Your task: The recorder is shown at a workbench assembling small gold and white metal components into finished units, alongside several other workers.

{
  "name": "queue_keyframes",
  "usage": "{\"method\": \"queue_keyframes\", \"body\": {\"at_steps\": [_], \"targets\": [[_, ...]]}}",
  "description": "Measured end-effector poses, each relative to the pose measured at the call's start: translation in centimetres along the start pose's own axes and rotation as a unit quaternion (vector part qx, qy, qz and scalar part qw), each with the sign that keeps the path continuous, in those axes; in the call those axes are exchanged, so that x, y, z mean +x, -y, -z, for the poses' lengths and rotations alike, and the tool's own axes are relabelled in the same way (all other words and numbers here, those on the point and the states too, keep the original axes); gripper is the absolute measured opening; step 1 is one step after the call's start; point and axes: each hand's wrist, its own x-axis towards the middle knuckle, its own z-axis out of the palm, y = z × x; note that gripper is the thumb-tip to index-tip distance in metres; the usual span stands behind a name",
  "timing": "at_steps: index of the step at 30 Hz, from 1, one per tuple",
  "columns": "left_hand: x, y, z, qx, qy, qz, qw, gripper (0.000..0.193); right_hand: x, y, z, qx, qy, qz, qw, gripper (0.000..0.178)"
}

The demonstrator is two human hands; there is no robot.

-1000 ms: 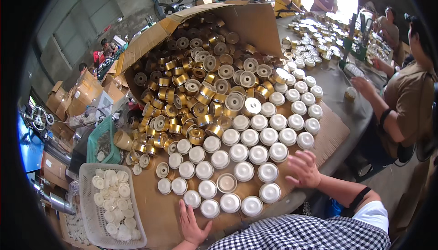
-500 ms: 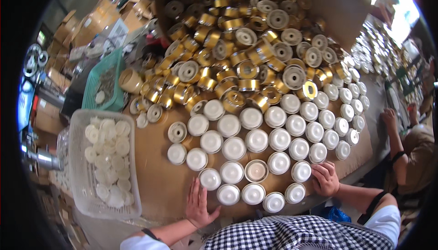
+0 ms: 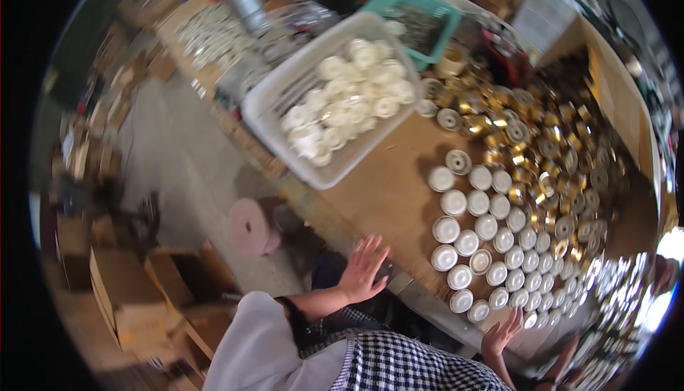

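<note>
My left hand [image 3: 365, 270] is open, its fingers spread over the front edge of the table, with nothing in it. My right hand [image 3: 503, 332] lies open by the near rows of white round caps [image 3: 460, 277], its fingertips close to them; whether they touch is unclear. The caps stand in rows on brown cardboard [image 3: 385, 198]. One cap [image 3: 480, 261] among them looks beige inside a paler rim. Beyond the rows lies a large heap of gold-banded caps [image 3: 545, 166], many with grey undersides showing.
A white plastic basket [image 3: 260, 109] of white disc-like parts stands left of the rows. Behind it is a teal basket [image 3: 443, 42] with small dark pieces. Cartons [image 3: 125, 298] and a pink roll [image 3: 249, 227] are on the left floor. Another person's arm [image 3: 568, 357] shows at lower right.
The view has swung left and tilted, so the table appears slanted and more floor shows. My left hand has come away from the caps to the table's edge. My right hand stays by the rows.
</note>
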Motion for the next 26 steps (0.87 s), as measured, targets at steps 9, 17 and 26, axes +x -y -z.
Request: {"method": "queue_keyframes", "body": {"at_steps": [9, 17, 26], "targets": [[-33.6, 12.7, 4.3, -0.044, -0.034, 0.767, 0.640, 0.070, 15.9, 23.6, 7.2, 0.196, 0.024, 0.262, 0.944, 0.059], [-32.2, 18.0, 12.6, -0.332, -0.086, 0.614, 0.711, 0.056, 10.9, 41.0, -3.2, 0.172, 0.271, 0.256, 0.912, 0.059], [-48.9, 10.9, 15.2, -0.354, -0.284, 0.777, 0.435, 0.045, 20.4, 61.2, -16.7, -0.259, 0.442, 0.372, 0.774, 0.053]]}}
